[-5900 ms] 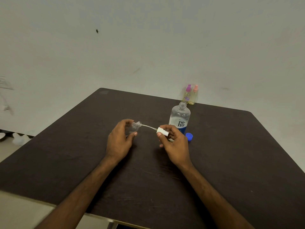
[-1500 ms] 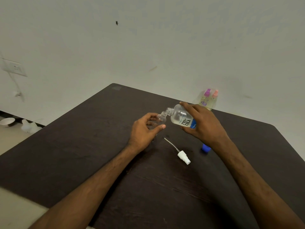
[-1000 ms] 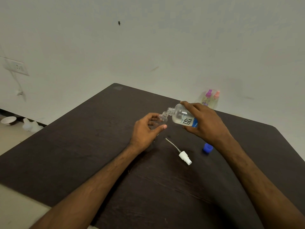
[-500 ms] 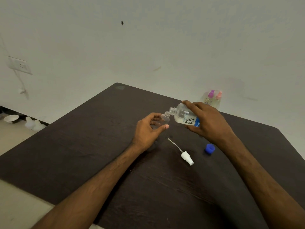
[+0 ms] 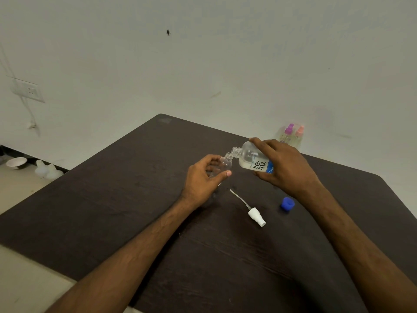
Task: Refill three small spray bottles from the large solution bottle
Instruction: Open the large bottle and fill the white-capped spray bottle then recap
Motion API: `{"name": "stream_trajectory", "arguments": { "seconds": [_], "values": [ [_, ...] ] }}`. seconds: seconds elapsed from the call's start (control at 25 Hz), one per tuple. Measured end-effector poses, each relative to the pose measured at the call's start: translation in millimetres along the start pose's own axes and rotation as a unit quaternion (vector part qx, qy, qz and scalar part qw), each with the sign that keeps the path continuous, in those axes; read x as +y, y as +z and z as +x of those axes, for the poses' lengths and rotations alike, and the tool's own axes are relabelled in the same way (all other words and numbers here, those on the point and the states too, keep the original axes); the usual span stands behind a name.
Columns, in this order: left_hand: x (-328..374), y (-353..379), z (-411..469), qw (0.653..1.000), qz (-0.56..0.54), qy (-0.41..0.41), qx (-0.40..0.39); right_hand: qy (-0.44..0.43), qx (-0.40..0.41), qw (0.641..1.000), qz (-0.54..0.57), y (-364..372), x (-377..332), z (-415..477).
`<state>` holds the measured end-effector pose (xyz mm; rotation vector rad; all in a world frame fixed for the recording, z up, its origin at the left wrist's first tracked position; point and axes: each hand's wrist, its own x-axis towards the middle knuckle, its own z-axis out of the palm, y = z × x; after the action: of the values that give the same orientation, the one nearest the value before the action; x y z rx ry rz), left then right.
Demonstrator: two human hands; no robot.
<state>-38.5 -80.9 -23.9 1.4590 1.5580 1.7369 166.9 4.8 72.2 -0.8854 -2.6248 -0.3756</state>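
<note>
My left hand [image 5: 203,179] grips a small clear spray bottle [image 5: 225,163], upright on the dark table [image 5: 112,211] with its neck uncapped. My right hand [image 5: 285,168] holds the large solution bottle [image 5: 253,160] tipped to the left, its open mouth touching the small bottle's neck. Clear liquid lies in the large bottle's lower side. The white spray head [image 5: 256,216] with its thin tube lies on the table in front of my hands. The blue cap [image 5: 287,204] sits to its right. Two more small spray bottles, one with a purple top [image 5: 287,134] and one with a pink top [image 5: 298,136], stand at the far edge.
The table's far edge meets a pale wall. A wall socket [image 5: 28,90] with a hanging cable is at the left. On the floor at the left sit a small bowl [image 5: 16,162] and white plastic items [image 5: 47,170].
5.9 s ago my hands were pulling the spray head out of the small bottle. Since 1.5 s ago the large bottle stays tipped at the small bottle's neck; only the view shifts slightly.
</note>
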Motion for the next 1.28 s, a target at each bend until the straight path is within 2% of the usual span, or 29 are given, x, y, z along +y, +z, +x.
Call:
{"name": "stream_trajectory", "arguments": {
  "seconds": [1.28],
  "values": [
    [1.9, 0.2, 0.2, 1.0, 0.004, -0.006, 0.001, -0.007, -0.003, 1.0, -0.014, -0.6, 1.3, 0.5]
  ]
}}
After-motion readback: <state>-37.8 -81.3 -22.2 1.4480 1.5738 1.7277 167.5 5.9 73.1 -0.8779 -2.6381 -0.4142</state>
